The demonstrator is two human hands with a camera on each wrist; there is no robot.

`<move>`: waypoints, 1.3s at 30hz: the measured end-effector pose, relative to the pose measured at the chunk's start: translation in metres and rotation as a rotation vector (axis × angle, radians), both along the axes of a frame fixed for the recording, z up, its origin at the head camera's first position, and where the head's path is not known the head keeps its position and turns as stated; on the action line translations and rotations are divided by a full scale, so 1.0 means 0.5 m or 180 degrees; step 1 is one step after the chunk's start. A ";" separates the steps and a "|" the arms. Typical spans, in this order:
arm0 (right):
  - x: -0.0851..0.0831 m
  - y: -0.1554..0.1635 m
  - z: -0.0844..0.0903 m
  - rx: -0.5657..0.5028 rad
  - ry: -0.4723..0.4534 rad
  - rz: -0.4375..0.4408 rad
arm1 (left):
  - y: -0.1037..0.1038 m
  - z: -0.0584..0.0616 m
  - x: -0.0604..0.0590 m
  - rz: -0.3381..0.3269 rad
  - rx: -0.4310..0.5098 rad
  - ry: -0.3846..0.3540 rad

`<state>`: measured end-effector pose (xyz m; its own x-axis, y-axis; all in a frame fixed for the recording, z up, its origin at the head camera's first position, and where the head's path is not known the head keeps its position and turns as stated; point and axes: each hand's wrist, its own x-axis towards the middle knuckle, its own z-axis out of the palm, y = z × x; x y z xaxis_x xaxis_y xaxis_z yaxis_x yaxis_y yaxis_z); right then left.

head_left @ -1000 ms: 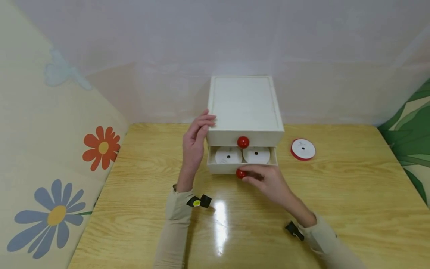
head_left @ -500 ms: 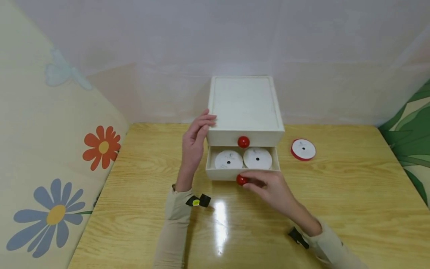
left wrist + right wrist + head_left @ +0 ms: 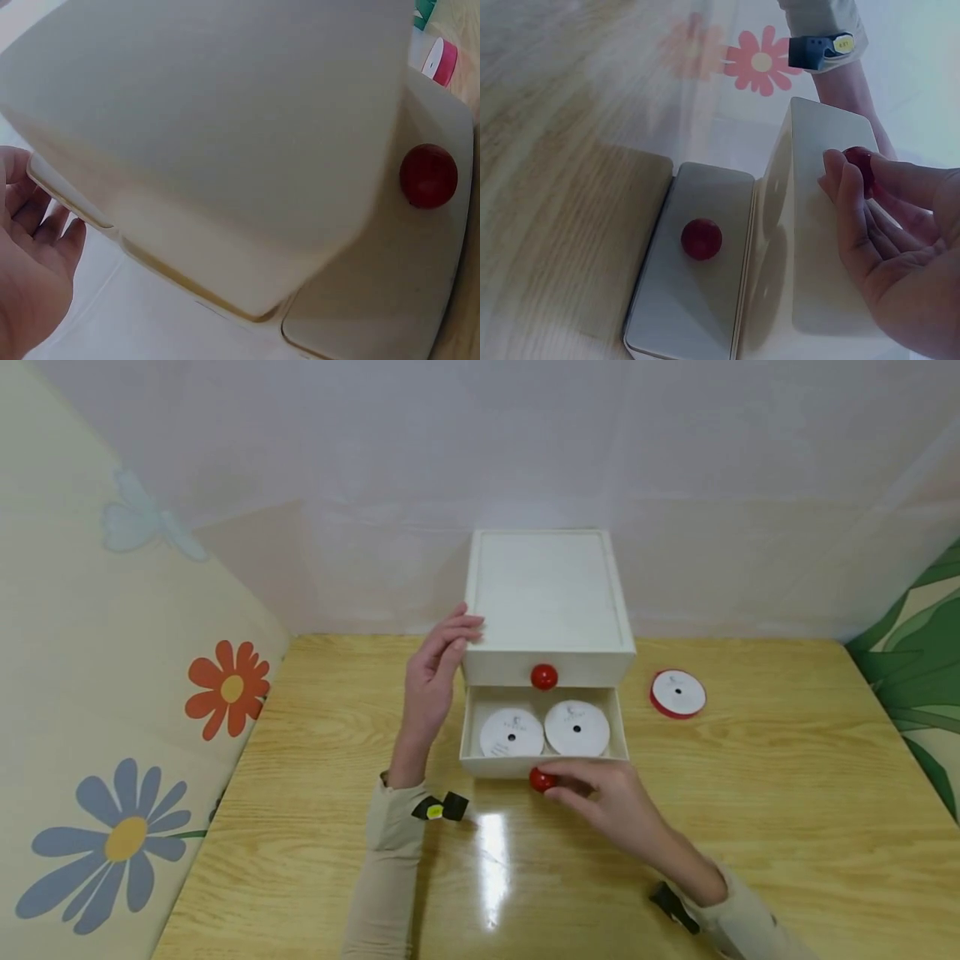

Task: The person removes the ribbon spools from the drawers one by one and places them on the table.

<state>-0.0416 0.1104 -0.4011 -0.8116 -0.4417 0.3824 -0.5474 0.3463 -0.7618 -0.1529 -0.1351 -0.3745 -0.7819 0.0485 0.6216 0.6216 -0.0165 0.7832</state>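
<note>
A white two-drawer box (image 3: 547, 589) stands at the table's far middle. My left hand (image 3: 438, 664) lies flat with straight fingers against its left side; in the left wrist view that hand (image 3: 30, 262) sits beside the box wall (image 3: 225, 135). My right hand (image 3: 562, 781) pinches the red knob (image 3: 540, 779) of the lower drawer (image 3: 495, 766), which stands pulled out. Two white ribbon spools (image 3: 512, 733) (image 3: 577, 727) lie side by side in it. The upper drawer, with its own red knob (image 3: 543, 677), is closed. In the right wrist view my fingers (image 3: 847, 187) curl round the lower knob (image 3: 859, 161).
A red ribbon spool (image 3: 677, 693) with a white face lies on the wooden table (image 3: 787, 777) to the right of the box. Flower-patterned panel (image 3: 150, 710) borders the left side, a leaf-patterned one (image 3: 922, 660) the right, and a pale wall runs behind.
The lower drawer has slid out toward me with my right hand on its knob, uncovering both white spools fully. My left hand has stayed against the box.
</note>
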 end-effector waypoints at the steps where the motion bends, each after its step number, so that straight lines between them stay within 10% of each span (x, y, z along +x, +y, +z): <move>1: 0.002 0.000 -0.001 0.0009 0.0003 0.0001 | -0.001 0.000 0.000 -0.0017 -0.0004 -0.0007; 26: 0.031 0.023 0.038 0.0666 0.0077 0.0373 | -0.004 0.003 -0.003 -0.0081 0.0038 -0.0051; 39: -0.023 0.036 0.080 0.1095 0.0698 -0.0485 | -0.003 0.003 -0.002 -0.0070 0.0048 -0.0041</move>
